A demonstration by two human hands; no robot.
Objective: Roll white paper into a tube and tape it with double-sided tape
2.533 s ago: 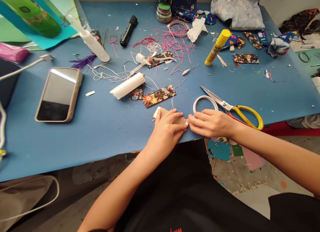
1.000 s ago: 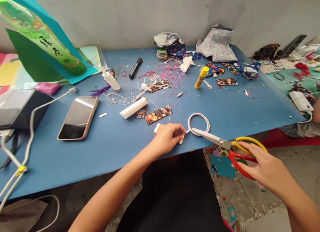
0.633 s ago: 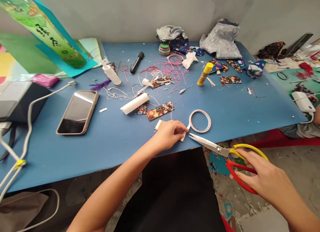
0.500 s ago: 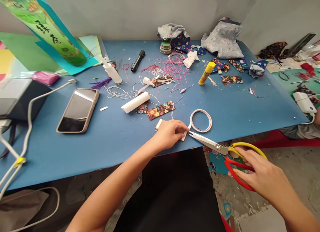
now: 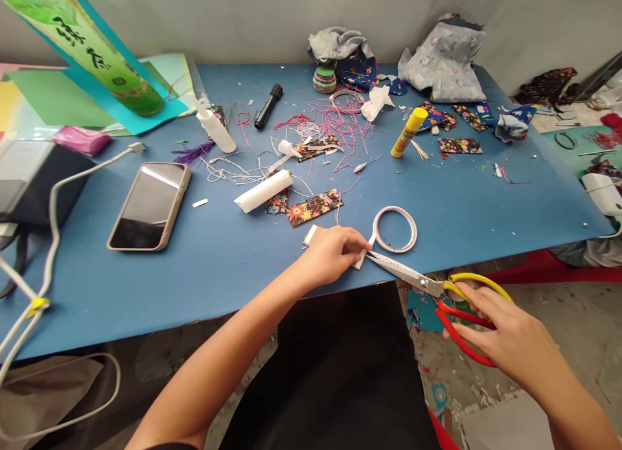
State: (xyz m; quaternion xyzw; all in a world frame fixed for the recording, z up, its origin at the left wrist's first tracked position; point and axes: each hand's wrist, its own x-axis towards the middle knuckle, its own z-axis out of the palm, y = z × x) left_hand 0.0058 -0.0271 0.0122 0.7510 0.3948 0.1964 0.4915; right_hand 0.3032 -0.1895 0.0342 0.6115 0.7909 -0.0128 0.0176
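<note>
My left hand (image 5: 335, 252) is closed near the table's front edge, its fingertips pinching the loose end of a roll of white tape (image 5: 414, 226). Under that hand lies a small flat strip with a white face (image 5: 360, 262); its ends show on both sides, the middle is hidden. My right hand (image 5: 515, 330) grips scissors (image 5: 427, 285) with one yellow and one red handle. Their blades point left, tips right beside my left fingertips and the tape's end. The tape roll lies flat just behind the blades. Flower-patterned fabric strips (image 5: 315, 208) lie behind my left hand.
Farther back are a white roll (image 5: 264, 191), glue bottle (image 5: 214, 129), black marker-like cylinder (image 5: 268, 107), yellow glue stick (image 5: 409, 133) and tangled pink cords (image 5: 340, 123). A phone (image 5: 149, 207) and white cable (image 5: 53, 223) lie left. Crumpled fabric (image 5: 444, 58) stands against the wall.
The view has shifted slightly. The scissors' tips stay at my left fingertips, and their handles have come slightly closer together. My left hand keeps its pinch on the tape.
</note>
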